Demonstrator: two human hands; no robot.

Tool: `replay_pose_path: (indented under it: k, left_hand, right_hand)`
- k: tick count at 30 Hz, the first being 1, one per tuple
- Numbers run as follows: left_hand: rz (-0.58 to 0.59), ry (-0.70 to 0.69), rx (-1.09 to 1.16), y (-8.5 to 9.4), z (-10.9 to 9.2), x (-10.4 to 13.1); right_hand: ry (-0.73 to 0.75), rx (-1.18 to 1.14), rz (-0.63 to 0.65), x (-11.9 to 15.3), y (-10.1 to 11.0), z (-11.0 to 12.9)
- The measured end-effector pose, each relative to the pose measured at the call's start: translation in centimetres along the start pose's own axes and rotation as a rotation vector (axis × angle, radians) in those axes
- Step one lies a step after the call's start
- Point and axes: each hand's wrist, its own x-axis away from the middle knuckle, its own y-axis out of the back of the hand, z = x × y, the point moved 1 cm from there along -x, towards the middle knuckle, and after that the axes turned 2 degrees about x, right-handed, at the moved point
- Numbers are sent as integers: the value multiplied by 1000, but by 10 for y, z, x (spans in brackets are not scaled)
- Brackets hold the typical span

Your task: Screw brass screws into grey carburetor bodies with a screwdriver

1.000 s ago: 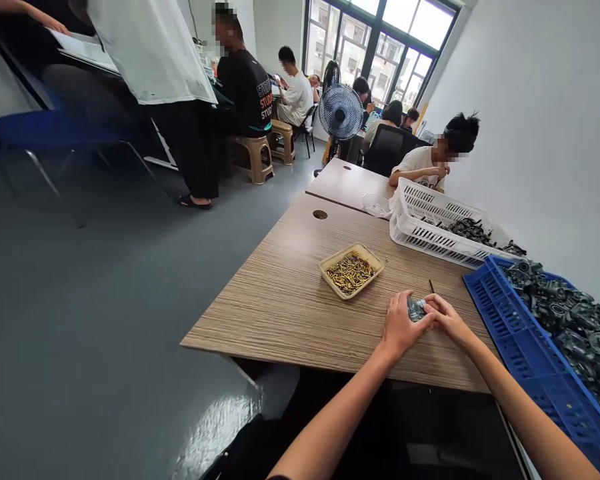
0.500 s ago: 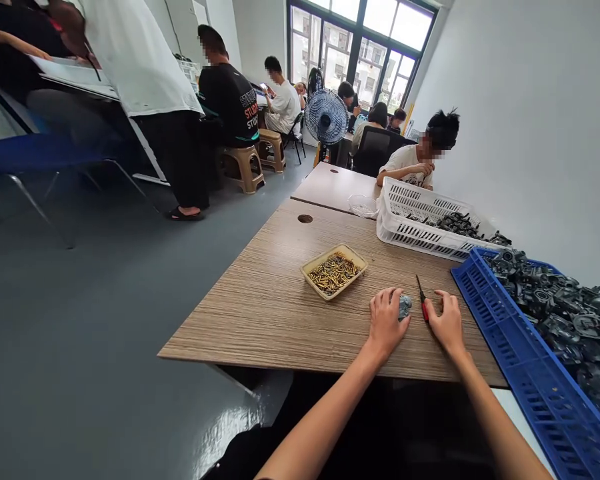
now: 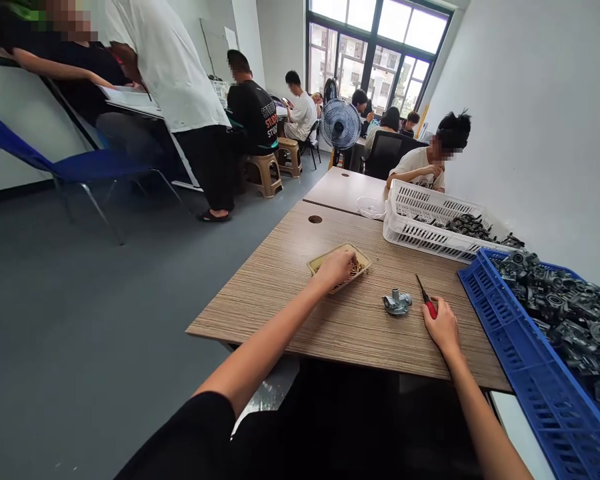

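Observation:
My left hand (image 3: 336,268) is down in a small cream tray (image 3: 311,265) of thin brass-coloured parts (image 3: 356,269). Its fingers are curled together among them, and whatever they pinch is hidden. A grey cast-metal part with a short upright stub, like a small carburetor body (image 3: 397,303), stands on the table between my hands, touched by neither. My right hand (image 3: 442,325) is closed round the red handle of a screwdriver (image 3: 431,308). The dark shaft points away from me, low over the tabletop.
On the right, a blue crate (image 3: 500,327) is heaped with grey metal parts. Behind it stands a white crate (image 3: 420,245) holding darker parts, beside a clear bowl (image 3: 371,208). A co-worker (image 3: 420,163) sits across the table; other people and a fan (image 3: 340,125) are farther back.
My left hand has left the metal part and moved left into the tray. My right hand has closed round the screwdriver handle. The view has shifted somewhat left.

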Motion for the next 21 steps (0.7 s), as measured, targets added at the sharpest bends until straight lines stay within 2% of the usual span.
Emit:
replay_pose_path:
  k: [3,9,14,21]
  left_hand:
    - [147,-64,-13,-4,12,-14]
    - [241,-164,-92,-8,7,-26]
    - [253,-203,-103,-8,7,-28]
    - [249,-223,-135,-17,13,-32]
  right_hand:
    - [9,-12,1,0,0,0]
    - [23,-18,8,0,1,-1]
    - [16,-34,9,0,0,-2]
    - [8,-43,12,-1,-1,-3]
